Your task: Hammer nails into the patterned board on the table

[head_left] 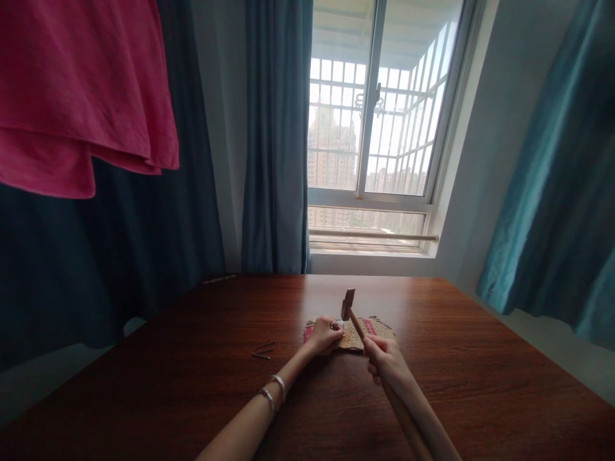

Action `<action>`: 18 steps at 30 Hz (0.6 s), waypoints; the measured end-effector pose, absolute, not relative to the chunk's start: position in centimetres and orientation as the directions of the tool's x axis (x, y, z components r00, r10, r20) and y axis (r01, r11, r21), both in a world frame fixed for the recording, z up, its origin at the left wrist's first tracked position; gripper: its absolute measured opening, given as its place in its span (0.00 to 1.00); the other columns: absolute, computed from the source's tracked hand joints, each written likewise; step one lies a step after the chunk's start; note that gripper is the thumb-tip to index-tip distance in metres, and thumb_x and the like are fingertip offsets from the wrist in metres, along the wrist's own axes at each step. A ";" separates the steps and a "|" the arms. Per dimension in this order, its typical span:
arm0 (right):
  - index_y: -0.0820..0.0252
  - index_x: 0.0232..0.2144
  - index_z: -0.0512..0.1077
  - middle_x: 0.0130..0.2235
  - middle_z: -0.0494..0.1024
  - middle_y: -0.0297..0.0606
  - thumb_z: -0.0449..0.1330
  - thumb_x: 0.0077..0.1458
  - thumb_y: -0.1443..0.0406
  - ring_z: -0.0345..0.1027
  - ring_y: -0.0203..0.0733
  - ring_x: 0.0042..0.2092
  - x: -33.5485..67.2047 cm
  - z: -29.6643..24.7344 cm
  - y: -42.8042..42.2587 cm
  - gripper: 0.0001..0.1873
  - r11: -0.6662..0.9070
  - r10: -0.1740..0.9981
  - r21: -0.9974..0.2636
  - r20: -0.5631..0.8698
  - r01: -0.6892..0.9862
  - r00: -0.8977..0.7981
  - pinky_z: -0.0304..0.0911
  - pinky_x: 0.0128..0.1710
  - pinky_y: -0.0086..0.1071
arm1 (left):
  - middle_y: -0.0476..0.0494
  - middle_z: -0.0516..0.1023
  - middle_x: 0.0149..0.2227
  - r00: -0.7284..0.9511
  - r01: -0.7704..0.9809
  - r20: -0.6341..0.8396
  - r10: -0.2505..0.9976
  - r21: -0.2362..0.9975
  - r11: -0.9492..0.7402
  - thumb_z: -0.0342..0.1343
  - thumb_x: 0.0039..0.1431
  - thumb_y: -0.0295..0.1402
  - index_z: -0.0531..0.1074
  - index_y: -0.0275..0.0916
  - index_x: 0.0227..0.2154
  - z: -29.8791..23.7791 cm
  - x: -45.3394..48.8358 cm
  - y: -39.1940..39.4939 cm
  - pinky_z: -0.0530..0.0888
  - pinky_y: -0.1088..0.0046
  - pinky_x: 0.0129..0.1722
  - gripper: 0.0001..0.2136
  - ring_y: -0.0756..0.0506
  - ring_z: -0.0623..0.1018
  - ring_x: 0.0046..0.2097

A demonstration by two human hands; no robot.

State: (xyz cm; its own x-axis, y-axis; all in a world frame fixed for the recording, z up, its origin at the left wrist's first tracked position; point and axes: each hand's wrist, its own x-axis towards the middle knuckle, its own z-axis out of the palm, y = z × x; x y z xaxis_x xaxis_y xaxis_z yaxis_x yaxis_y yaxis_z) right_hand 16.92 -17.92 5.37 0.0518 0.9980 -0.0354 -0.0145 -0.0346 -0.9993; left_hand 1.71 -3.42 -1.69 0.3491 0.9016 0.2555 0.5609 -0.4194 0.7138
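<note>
My right hand (385,360) grips a hammer (356,323) by its wooden handle; the head is raised above the far side of a patterned piece. This flat piece (354,336) is tan and speckled with pink bands and has a ragged edge; I cannot tell its material. On its left part rests my left hand (325,334), fingers pinched together near a small whitish patch. Whatever they hold is too small or hidden to make out. Left of that hand, several thin dark nails (263,350) lie loose on the table.
The brown wooden table (192,384) reaches back to the wall under a barred window (369,128). Blue curtains (276,141) hang on both sides. A pink cloth (86,96) hangs at the upper left, above the table's level.
</note>
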 end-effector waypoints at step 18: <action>0.59 0.21 0.59 0.16 0.56 0.22 0.57 0.42 0.46 0.52 0.26 0.13 17.2 5.0 -17.8 0.23 -0.052 0.997 -0.998 -0.054 -0.039 0.053 0.46 0.08 0.20 | 0.46 0.78 0.26 0.374 0.549 0.237 0.897 0.723 -0.420 0.53 0.47 0.38 0.76 0.34 0.24 -2.4 1.6 -2.9 0.63 0.79 0.26 0.12 0.49 0.74 0.29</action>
State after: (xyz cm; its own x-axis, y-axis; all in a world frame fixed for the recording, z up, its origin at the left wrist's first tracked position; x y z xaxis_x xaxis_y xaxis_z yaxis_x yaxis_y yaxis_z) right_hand 17.15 -17.76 4.98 0.0530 0.9971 -0.0544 -0.0386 -0.0524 -0.9979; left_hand 1.65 -2.92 -2.37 0.3737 0.8966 0.2374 0.5488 -0.4201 0.7227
